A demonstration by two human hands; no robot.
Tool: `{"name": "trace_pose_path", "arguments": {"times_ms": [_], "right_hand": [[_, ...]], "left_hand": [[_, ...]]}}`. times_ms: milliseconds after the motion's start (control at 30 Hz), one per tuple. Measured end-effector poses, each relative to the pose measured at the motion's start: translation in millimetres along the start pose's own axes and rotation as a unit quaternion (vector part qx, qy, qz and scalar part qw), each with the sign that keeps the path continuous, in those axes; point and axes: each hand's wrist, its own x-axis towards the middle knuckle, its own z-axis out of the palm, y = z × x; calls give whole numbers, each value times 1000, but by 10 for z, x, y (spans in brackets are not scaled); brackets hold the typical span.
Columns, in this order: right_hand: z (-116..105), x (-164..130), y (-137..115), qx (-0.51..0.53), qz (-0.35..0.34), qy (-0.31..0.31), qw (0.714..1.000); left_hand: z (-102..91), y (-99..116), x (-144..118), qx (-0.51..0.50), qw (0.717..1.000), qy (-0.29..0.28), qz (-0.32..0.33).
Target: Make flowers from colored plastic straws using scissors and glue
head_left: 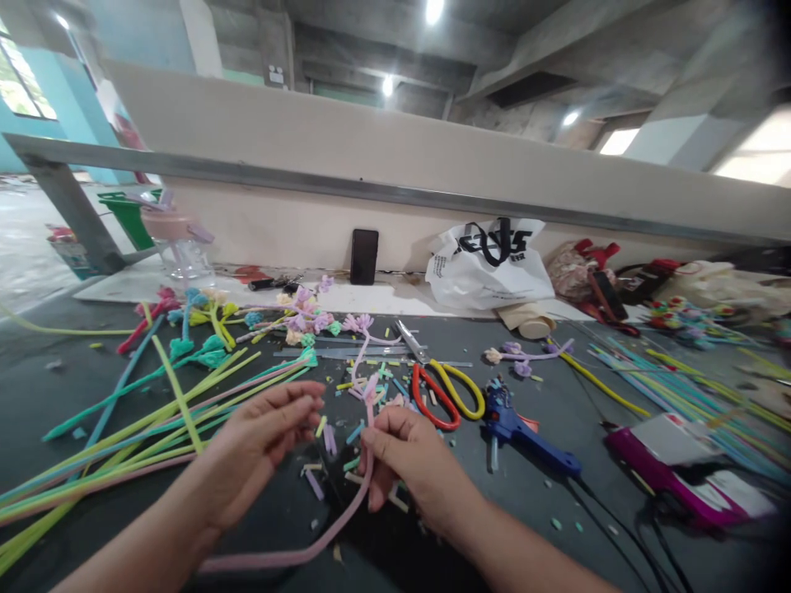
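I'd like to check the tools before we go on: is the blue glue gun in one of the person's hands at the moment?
No, the blue glue gun lies on the table, right of the right hand, which holds a pink stem.

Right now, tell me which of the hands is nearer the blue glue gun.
Right. The right hand holds a pink pipe cleaner just left of the blue glue gun; the left hand is farther left.

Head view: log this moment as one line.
right hand: pinching pink pipe cleaner | left hand: open beside it | scissors, glue gun on table
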Motion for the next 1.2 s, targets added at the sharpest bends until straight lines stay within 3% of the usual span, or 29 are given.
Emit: {"name": "trace_pose_path", "arguments": {"times_ms": [133,200,300,400,600,733,867,1033,1200], "right_hand": [[-86,30,-40,-19,1,48,999],[-65,21,-23,0,13,28,1000],[25,-13,32,39,35,-39,998],[97,-42,77,63,55,-104,991],[120,-38,132,80,78,-139,984],[143,-37,161,47,84,-155,983],[63,-28,72,-50,88,-107,989],[-136,12,-142,-94,-52,52,993],[-139,-24,-167,-107,-68,13,992]], "left_hand": [[-64,217,27,3,987,89,137],[1,141,-3,51,990,83,103],[149,-131,-63,129,991,-4,21],[255,-359,-113,163,984,-58,32],[307,-400,-202,37,997,-58,-41],[305,-371,-220,14,992,-96,-76],[259,-330,-205,-10,992,-100,-73],[228,-315,-220,21,985,-118,-125],[288,-323,-273,98,976,-98,-168]]}}
